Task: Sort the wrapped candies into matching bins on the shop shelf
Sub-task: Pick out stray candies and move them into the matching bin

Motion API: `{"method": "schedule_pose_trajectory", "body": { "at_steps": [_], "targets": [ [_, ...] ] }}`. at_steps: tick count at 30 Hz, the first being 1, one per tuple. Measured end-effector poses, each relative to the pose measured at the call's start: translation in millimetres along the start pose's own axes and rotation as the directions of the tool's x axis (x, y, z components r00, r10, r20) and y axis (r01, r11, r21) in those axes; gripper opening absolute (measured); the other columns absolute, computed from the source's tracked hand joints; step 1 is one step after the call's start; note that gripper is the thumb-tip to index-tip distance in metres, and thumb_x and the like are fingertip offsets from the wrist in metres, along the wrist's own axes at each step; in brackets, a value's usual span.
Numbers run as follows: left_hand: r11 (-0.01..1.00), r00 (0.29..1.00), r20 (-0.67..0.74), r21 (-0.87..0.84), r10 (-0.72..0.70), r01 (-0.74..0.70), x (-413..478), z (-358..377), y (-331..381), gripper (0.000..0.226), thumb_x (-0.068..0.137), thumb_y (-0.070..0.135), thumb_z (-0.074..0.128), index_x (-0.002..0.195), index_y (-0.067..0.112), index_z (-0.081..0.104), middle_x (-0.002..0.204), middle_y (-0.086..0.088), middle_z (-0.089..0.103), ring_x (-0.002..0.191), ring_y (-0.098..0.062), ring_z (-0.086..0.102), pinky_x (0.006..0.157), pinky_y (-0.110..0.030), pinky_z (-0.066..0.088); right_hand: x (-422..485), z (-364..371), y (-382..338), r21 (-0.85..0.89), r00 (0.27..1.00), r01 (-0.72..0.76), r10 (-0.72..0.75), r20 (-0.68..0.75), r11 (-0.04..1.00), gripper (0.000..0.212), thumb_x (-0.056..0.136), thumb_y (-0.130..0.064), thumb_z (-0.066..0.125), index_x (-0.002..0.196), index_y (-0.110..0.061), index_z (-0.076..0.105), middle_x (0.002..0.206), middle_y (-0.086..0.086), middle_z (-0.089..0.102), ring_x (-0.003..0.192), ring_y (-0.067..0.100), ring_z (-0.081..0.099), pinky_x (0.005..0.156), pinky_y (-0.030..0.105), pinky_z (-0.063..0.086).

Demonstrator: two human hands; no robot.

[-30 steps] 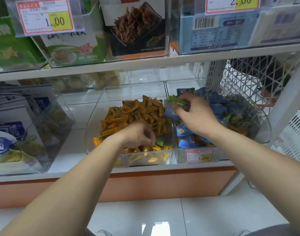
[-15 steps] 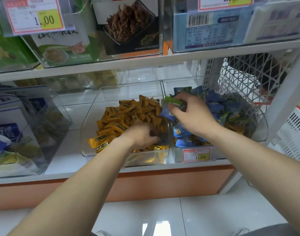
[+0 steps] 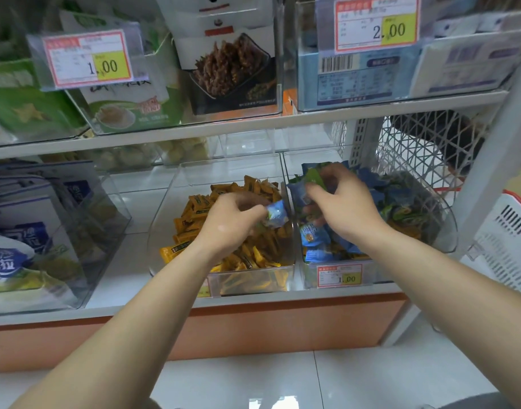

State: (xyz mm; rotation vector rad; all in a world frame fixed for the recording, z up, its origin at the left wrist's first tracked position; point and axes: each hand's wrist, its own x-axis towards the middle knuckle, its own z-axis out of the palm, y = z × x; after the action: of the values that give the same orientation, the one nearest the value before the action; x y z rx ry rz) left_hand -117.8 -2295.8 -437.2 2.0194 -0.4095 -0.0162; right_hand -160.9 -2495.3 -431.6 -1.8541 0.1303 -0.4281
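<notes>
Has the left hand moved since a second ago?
Yes. The left hand has risen from the front of the clear plastic bin of orange candies towards its right wall, pinching a pale blue wrapped candy.

The white shop shelf [image 3: 126,270] is standing on an orange kick panel [image 3: 282,329], and its upper board [image 3: 223,126] is running across the view, rising towards the right. Glossy white floor tiles [image 3: 386,379] are lying below, and a bright patch of light [image 3: 271,404] is reflecting off them at the bottom edge. At the back right a perforated white upright [image 3: 360,140] is standing beside a white lattice panel [image 3: 415,149], with a dark, unclear shape [image 3: 436,134] showing through it. A slanting white post [image 3: 495,160] is framing the right side, and just beyond it a white slotted basket [image 3: 507,246] with a red rim is sitting. Soft, even light is filling the scene.
</notes>
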Motion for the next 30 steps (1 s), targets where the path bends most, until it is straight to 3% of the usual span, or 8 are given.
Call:
{"method": "schedule_pose_trajectory", "body": {
  "at_steps": [3,7,12,15,18,22,25,30],
  "targets": [
    [0.946,0.999,-0.017,-0.323,-0.042,0.034,-13,5,15,0.018,0.093,0.015,0.065,0.085,0.029,0.074,0.083,0.004,0.076,0.079,-0.016,0.073,0.064,-0.025,0.058,-5,5,-9,0.163,0.991,-0.11,0.095,0.095,0.98,0.009,0.098,-0.017,0.059,0.099,-0.023,0.054,0.1,0.007,0.066,0.068,0.022,0.075,0.053,0.034,0.06],
    [0.902,0.993,-0.09,-0.431,-0.075,0.029,-15,14,24,0.01,0.095,0.017,0.065,0.091,0.022,0.074,0.091,-0.002,0.077,0.086,-0.018,0.073,0.069,-0.025,0.057,-9,11,-17,0.396,0.964,-0.236,0.163,0.208,0.887,0.007,0.104,-0.029,0.051,0.107,-0.029,0.057,0.108,0.009,0.068,0.078,0.029,0.076,0.055,0.037,0.06],
    [0.84,0.987,-0.079,-0.538,-0.141,0.077,-9,19,23,0.008,0.092,0.023,0.071,0.097,0.018,0.073,0.09,0.0,0.077,0.085,-0.017,0.074,0.066,-0.025,0.058,-10,6,-8,0.195,0.977,-0.105,0.065,0.204,0.975,0.044,0.086,-0.026,0.078,0.124,-0.018,0.056,0.116,0.004,0.065,0.088,0.019,0.074,0.066,0.03,0.061],
    [0.971,0.99,-0.134,-0.24,-0.047,0.014,-2,19,10,0.007,0.093,0.03,0.065,0.094,0.029,0.072,0.09,0.008,0.076,0.086,-0.013,0.072,0.073,-0.031,0.058,1,-9,-5,-0.103,0.986,0.165,-0.166,-0.008,0.981,0.039,0.088,-0.029,0.074,0.12,-0.03,0.051,0.102,-0.009,0.066,0.08,0.011,0.068,0.066,0.019,0.052],
    [0.942,0.997,-0.03,0.33,0.075,-0.061,5,17,-12,0.017,0.093,0.026,0.061,0.106,0.032,0.069,0.106,0.012,0.071,0.099,-0.01,0.065,0.085,-0.031,0.054,19,-30,6,-0.54,0.913,0.323,-0.406,-0.039,0.778,0.048,0.096,-0.031,0.061,0.138,-0.033,0.039,0.103,-0.002,0.064,0.074,0.023,0.062,0.063,0.033,0.047],
    [0.827,0.992,0.11,0.551,0.06,-0.111,14,16,-28,0.031,0.09,0.025,0.061,0.121,0.03,0.064,0.121,0.006,0.065,0.106,-0.014,0.061,0.086,-0.03,0.053,39,-36,24,-0.858,0.995,0.088,-0.093,0.047,0.507,0.042,0.102,-0.038,0.044,0.144,-0.031,0.042,0.152,0.015,0.04,0.131,0.04,0.041,0.098,0.051,0.047],
    [0.802,0.991,0.074,0.581,0.115,-0.137,27,12,-28,0.036,0.089,0.028,0.063,0.125,0.026,0.063,0.124,0.001,0.063,0.106,-0.019,0.06,0.079,-0.027,0.047,38,-29,18,-0.877,0.994,0.067,-0.106,0.019,0.476,0.055,0.097,-0.051,0.049,0.148,-0.036,0.039,0.163,0.009,0.021,0.146,0.036,0.019,0.11,0.052,0.033],
    [0.666,0.971,0.118,0.71,0.207,-0.229,55,18,-21,0.036,0.085,0.04,0.066,0.119,0.03,0.062,0.116,0.001,0.066,0.106,-0.024,0.061,0.073,-0.029,0.04,21,8,8,-0.695,0.967,0.249,-0.137,0.214,0.674,0.07,0.086,-0.059,0.055,0.144,-0.022,0.044,0.147,0.005,0.044,0.135,0.029,0.04,0.107,0.043,0.04]
  ]
}}
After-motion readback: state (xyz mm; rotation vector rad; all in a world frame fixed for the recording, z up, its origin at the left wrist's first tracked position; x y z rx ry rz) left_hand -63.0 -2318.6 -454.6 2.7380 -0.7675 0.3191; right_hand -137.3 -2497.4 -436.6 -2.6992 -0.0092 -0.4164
